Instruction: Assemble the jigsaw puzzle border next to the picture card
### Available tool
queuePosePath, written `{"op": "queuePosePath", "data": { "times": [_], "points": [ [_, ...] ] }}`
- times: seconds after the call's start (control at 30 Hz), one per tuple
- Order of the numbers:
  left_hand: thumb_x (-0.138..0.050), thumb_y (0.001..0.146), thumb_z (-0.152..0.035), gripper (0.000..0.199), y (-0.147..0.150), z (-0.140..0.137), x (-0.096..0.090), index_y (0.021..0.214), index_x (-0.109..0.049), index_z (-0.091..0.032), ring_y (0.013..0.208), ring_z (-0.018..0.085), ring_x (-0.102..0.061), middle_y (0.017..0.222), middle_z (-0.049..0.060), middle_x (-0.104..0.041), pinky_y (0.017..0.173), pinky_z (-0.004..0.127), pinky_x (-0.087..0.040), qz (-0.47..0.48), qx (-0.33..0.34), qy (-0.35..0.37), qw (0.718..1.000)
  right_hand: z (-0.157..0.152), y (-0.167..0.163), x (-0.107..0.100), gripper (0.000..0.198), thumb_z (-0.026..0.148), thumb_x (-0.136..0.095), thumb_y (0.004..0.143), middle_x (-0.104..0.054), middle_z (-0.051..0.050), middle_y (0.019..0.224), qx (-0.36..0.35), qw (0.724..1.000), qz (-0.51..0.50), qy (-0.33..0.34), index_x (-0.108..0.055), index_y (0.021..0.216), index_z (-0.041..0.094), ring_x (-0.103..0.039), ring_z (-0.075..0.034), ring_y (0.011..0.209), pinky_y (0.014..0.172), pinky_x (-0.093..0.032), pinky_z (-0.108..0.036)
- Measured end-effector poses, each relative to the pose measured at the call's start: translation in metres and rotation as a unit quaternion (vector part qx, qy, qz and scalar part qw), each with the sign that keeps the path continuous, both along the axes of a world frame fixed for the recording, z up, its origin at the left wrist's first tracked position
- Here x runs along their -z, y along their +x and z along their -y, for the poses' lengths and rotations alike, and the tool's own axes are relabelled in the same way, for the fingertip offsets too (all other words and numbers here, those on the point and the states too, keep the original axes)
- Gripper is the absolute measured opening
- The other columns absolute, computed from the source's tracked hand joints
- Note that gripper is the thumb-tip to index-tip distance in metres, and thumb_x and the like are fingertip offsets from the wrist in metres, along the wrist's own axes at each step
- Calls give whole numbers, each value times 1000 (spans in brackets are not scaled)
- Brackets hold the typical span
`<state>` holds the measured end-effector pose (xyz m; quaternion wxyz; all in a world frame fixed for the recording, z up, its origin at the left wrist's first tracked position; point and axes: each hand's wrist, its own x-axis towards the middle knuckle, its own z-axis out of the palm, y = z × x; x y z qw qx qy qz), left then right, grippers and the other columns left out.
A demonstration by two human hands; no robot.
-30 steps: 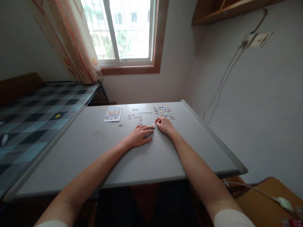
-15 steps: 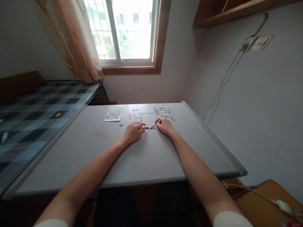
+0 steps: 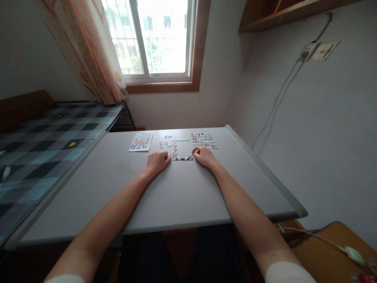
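Observation:
A partly joined jigsaw puzzle border [image 3: 182, 159] lies on the table, with a top, left and bottom side showing. My left hand [image 3: 159, 160] rests on the table just left of its lower left corner, fingers curled into a loose fist with nothing visible in them. Close against the lower right end of the border is my right hand [image 3: 204, 156], its fingers bent and pressed together. Whatever they hold, if anything, is hidden. Behind that hand lie many loose puzzle pieces [image 3: 202, 138]. Several more pieces [image 3: 167, 144] are scattered left of the border.
A printed picture sheet [image 3: 140, 142] lies on the table [image 3: 182, 196] at the left. A bed with a checked cover [image 3: 59, 137] stands beyond the left edge. The wall with a socket [image 3: 319, 51] and hanging cable is on the right.
My left hand has moved left off the puzzle border and curled up, uncovering the border's left side and lower left corner. The loose piece on the left is now mostly hidden. My right hand stays nearly still.

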<state>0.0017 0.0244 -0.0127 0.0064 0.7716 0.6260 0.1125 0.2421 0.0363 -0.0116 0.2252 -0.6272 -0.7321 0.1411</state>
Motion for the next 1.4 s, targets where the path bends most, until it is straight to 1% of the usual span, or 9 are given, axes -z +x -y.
{"op": "queuePosePath", "data": {
  "times": [0.13, 0.2, 0.27, 0.4, 0.53, 0.7, 0.83, 1.17, 1.4],
  "points": [
    [-39, 88, -41, 35, 0, 0, 0, 78, -65, -21, 83, 24, -60, 81, 8, -68, 80, 37, -39, 16, -4, 56, 998, 0, 0, 0, 19, 18, -52, 75, -68, -1, 75, -1, 1000, 2, 0, -67, 85, 21, -57, -14, 69, 66, -38, -22],
    [-41, 87, -39, 31, -1, -1, 1, 88, -67, -22, 101, 27, -55, 99, 10, -67, 90, 43, -35, 33, -3, 103, 994, -1, 0, 1, 19, 18, -52, 75, -68, -1, 75, -2, 1000, 0, 0, -67, 85, 21, -57, -14, 69, 65, -38, -22],
    [-44, 85, -40, 33, -1, -3, 3, 106, -65, -23, 118, 30, -45, 124, 11, -58, 97, 48, -30, 47, 5, 124, 991, -1, -1, 1, 19, 18, -52, 76, -68, -1, 76, -2, 1000, 1, 2, -67, 86, 22, -57, -14, 69, 66, -37, -23],
    [-43, 86, -46, 52, -2, -12, 7, 133, -47, -25, 136, 31, -25, 147, 9, -37, 106, 53, -17, 36, 35, 90, 995, 0, -2, 1, 19, 19, -52, 77, -68, -2, 77, 3, 1000, 10, 3, -68, 88, 22, -57, -14, 69, 67, -38, -23],
    [-37, 87, -51, 61, -4, -21, 7, 142, -35, -24, 140, 31, -17, 145, 9, -40, 109, 54, -10, 30, 61, 47, 997, 1, -2, 0, 20, 18, -51, 76, -68, -1, 76, 3, 1000, 7, -3, -68, 88, 22, -56, -14, 68, 68, -38, -23],
    [-38, 88, -44, 53, -5, -17, 3, 136, -42, -21, 134, 29, -29, 127, 11, -58, 108, 52, -8, 47, 56, 88, 993, 1, -1, -1, 20, 18, -51, 77, -67, -1, 76, -1, 1000, 2, -5, -68, 87, 22, -56, -14, 67, 66, -38, -22],
    [-40, 87, -34, 41, -3, -7, -1, 123, -54, -22, 119, 27, -44, 107, 9, -67, 106, 49, -11, 75, 53, 115, 989, 2, -1, -3, 21, 17, -51, 77, -67, -1, 75, -6, 1000, 2, -4, -68, 88, 21, -55, -14, 66, 65, -37, -22],
    [-49, 82, -43, 32, 2, 3, -3, 95, -67, -20, 111, 34, -41, 109, 13, -58, 99, 54, -20, 46, -49, 128, 989, 3, -2, -6, 22, 17, -50, 77, -68, -2, 77, -8, 1000, 7, -8, -68, 89, 21, -57, -14, 69, 68, -38, -23],
    [-47, 85, -37, 25, -1, -4, 4, 89, -65, -20, 106, 32, -44, 106, 12, -59, 92, 51, -26, 45, -63, 122, 990, -1, 0, 0, 20, 19, -51, 77, -68, -1, 77, -14, 1000, 15, -2, -68, 88, 21, -58, -14, 71, 67, -38, -22]
  ]
}}
